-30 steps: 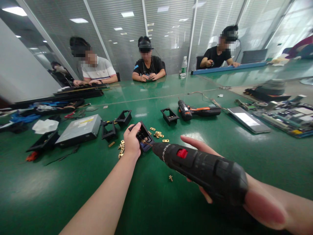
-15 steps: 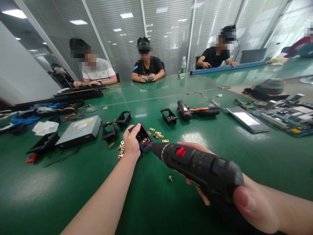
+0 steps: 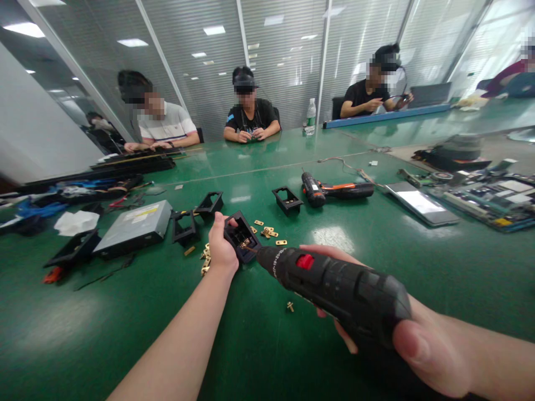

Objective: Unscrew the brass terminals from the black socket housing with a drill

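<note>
Two hands: both closed on things.
Left hand (image 3: pixel 221 249): grip around black housing (image 3: pixel 242 236).
Right hand (image 3: pixel 422 345): grip around black drill (image 3: pixel 334 287), bit in housing.

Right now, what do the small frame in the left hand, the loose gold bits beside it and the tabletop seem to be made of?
The black frame held by the left hand looks like matte moulded plastic, dull with thin ribbed walls. The gold pieces look like brass or plated metal, going by their yellow sheen, though they are too small to be sure. The green tabletop is glossy, mirroring the ceiling lights; perhaps a laminate or coated mat.
</note>
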Demonstrator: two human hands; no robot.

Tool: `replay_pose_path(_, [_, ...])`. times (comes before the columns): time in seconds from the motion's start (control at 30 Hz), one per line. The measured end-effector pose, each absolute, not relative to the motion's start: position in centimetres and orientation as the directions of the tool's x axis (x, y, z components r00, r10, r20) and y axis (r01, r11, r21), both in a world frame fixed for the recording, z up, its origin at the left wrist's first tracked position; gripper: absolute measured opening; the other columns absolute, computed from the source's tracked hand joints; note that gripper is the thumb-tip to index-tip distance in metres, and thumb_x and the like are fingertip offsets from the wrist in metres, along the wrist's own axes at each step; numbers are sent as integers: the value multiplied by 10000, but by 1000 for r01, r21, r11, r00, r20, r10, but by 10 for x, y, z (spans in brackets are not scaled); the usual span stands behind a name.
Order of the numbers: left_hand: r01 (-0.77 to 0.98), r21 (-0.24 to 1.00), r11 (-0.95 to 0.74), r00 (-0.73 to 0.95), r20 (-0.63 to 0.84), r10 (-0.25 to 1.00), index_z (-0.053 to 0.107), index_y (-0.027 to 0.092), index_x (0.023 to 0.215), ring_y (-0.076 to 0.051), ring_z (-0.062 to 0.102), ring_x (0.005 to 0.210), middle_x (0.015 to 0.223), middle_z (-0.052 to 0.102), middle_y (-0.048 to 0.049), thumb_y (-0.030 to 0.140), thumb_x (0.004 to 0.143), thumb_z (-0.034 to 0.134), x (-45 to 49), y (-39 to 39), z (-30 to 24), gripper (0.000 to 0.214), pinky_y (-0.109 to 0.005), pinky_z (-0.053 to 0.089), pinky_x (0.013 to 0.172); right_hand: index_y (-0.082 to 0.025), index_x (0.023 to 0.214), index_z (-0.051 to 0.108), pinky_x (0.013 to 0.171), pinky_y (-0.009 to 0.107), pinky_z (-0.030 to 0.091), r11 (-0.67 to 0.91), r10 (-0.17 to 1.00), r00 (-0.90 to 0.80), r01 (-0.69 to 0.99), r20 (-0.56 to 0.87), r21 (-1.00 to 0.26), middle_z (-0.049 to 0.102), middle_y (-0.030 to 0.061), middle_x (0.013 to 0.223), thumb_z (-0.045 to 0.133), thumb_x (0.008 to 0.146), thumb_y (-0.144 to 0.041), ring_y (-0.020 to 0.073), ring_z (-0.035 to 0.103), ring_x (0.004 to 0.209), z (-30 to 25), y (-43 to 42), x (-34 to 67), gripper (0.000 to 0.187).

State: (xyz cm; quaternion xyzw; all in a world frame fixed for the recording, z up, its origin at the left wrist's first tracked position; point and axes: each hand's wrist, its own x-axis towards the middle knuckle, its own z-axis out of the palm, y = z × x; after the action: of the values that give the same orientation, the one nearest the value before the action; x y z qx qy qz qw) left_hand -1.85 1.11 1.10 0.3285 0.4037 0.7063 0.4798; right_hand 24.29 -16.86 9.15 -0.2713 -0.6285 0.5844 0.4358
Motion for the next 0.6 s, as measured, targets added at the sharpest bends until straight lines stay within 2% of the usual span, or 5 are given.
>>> replay_pose_path(0.1, [-414, 888, -200, -334, 57, 941, 590, 226, 721, -192, 655, 632, 713, 634, -4, 853, 688, 812, -19, 13, 10, 666, -327, 568, 610, -208, 1584, 562, 1130, 499, 522, 175, 846, -467, -209, 256, -962, 739, 51, 1031, 776, 918, -715, 247, 698, 892, 92, -167, 240, 864])
replay_pose_path(0.23, [-399, 904, -155, -335, 13, 942, 577, 230, 726, -186, 670, 652, 733, 646, 1, 761, 725, 824, -19, 15, 11, 585, -322, 573, 662, -197, 1612, 517, 1154, 506, 506, 159, 837, -489, -210, 245, -965, 743, 35, 1026, 776, 928, -688, 177, 628, 689, 89, -166, 240, 881])
replay_pose_path(0.3, [-396, 905, -153, -348, 6, 937, 578, 230, 722, -184, 666, 651, 732, 648, -1, 743, 731, 818, -19, 15, 12, 566, -319, 570, 660, -190, 1612, 523, 1157, 504, 508, 171, 833, -490, -215, 257, -962, 745, 36, 1042, 782, 913, -716, 165, 631, 658, 89, -165, 241, 912])
replay_pose_path(0.47, [-390, 908, -156, -349, 11, 937, 576, 234, 714, -184, 643, 631, 714, 636, -3, 721, 751, 796, -19, 16, 12, 536, -316, 567, 632, -198, 1665, 481, 1053, 464, 574, 164, 845, -499, -101, 193, -981, 766, 42, 1035, 653, 905, -910, 175, 681, 667, 88, -165, 246, 1056])
replay_pose_path(0.6, [-392, 907, -156, -329, 20, 944, 581, 236, 715, -190, 658, 663, 734, 649, -10, 736, 775, 778, -19, 16, 13, 541, -337, 601, 699, -199, 1696, 449, 981, 442, 598, 195, 839, -492, -129, 234, -972, 778, 34, 985, 660, 935, -872, 188, 692, 675, 82, -167, 248, 1037])
